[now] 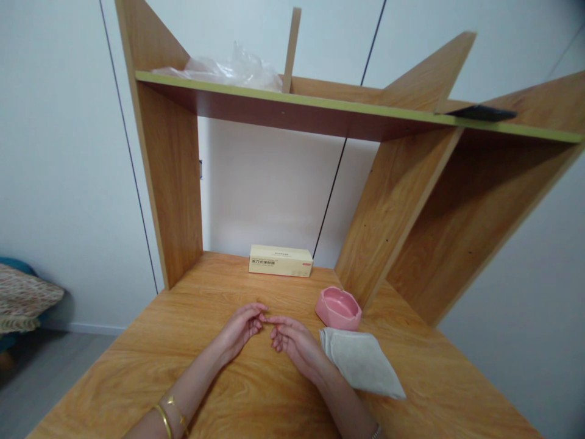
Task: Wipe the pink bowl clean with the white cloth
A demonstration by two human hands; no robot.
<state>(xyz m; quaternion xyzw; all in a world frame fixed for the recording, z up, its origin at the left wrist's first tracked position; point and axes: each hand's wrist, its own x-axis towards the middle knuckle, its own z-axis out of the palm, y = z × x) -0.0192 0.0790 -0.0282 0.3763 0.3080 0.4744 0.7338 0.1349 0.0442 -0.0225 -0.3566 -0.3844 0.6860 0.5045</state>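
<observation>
Just above the desk's middle, my left hand [241, 332] is loosely curved, with its fingers apart and nothing visible in it. My right hand [297, 346] faces it, index finger stretched toward the left fingertips. The fingertips meet or nearly meet; whether something tiny lies between them is too small to tell. A folded grey cloth [363, 361] lies right beside my right hand and wrist. Behind the cloth stands a pink faceted bowl [338, 310]. Farther back, a cream-coloured oblong box [280, 262] with printed lettering rests near the wall.
The wooden desk [237, 399] carries a hutch with upright side panels [171, 189] and a shelf [320, 113] overhead. On the shelf lie a clear plastic bag [233, 70] and a dark flat object [484, 113]. A patterned cloth [27, 296] hangs over furniture at the far left.
</observation>
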